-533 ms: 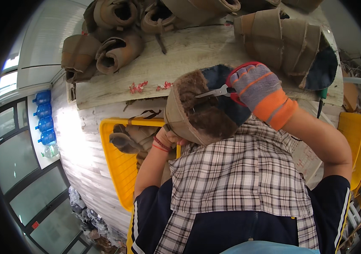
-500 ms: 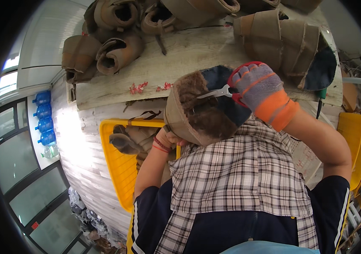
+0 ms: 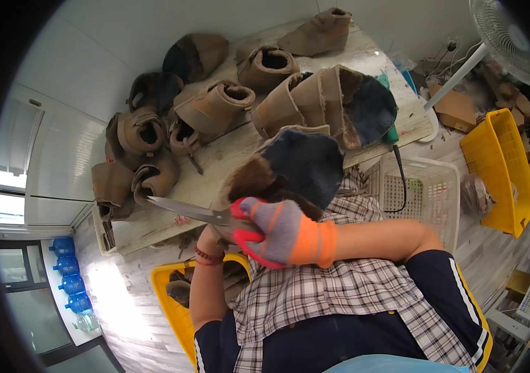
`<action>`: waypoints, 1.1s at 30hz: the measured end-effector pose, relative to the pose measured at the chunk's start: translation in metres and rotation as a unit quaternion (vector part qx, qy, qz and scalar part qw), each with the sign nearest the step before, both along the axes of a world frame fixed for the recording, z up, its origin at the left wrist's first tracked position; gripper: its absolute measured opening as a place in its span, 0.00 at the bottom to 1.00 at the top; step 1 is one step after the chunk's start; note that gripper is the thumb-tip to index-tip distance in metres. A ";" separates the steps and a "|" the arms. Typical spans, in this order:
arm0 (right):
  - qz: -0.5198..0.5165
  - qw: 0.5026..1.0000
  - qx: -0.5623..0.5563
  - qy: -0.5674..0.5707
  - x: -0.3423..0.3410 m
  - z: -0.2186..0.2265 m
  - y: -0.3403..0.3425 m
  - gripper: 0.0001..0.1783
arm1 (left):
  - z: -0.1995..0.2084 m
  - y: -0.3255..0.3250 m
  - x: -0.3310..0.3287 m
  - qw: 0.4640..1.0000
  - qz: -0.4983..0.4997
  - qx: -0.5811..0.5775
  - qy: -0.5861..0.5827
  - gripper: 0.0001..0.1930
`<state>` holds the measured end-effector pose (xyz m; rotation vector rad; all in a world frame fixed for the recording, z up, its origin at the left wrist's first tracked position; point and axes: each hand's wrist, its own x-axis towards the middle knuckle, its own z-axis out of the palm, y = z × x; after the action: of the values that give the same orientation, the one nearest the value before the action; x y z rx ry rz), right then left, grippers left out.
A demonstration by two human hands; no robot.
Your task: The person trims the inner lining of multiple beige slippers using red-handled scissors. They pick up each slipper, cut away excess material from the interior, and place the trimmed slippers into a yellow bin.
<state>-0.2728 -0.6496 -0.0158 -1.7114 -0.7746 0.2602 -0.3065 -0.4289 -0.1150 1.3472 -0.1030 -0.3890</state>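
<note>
Your gloved right hand (image 3: 277,233) is closed around the handles of a pair of scissors (image 3: 187,211), blades pointing left and nearly shut, just below the brown boot upper (image 3: 290,168) you hold up in front of your chest. Your bare left hand (image 3: 212,239), a red band at the wrist, sits mostly hidden behind the glove and the piece; it seems to grip the lower edge, though you cannot tell how tightly. Held this way, the upper's furry rim faces the blades, apparently so loose edges can be trimmed. Beyond it, the wooden table (image 3: 153,221) is crowded with more brown uppers (image 3: 215,105), leaving bare room only along its near edge. A yellow crate (image 3: 168,298) stands below your left arm, a white basket (image 3: 426,186) just right of your elbow, and another yellow bin (image 3: 495,168) farther right.
</note>
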 end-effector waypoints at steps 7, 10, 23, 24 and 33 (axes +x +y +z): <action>-0.312 0.940 0.131 -0.028 0.048 0.043 -0.123 0.17 | 0.006 -0.076 0.066 0.962 0.238 0.118 -0.063 0.08; -0.398 0.902 0.164 -0.035 0.079 0.040 -0.168 0.21 | 0.000 -0.138 0.092 0.859 0.235 0.292 -0.349 0.12; -0.492 0.861 0.042 -0.125 0.139 -0.039 -0.192 0.18 | 0.012 -0.174 0.124 0.765 0.292 0.320 -0.477 0.11; -0.479 0.872 0.051 -0.083 0.143 -0.044 -0.187 0.19 | 0.010 -0.160 0.122 0.734 0.397 0.320 -0.448 0.10; -0.109 0.959 0.167 0.199 0.200 -0.071 -0.146 0.26 | -0.024 -0.084 0.180 0.925 0.251 -0.283 0.035 0.22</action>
<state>-0.0727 -0.7960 -0.0873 -1.3491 -0.3070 0.2909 -0.1266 -0.5124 -0.1391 0.7433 0.1802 0.0354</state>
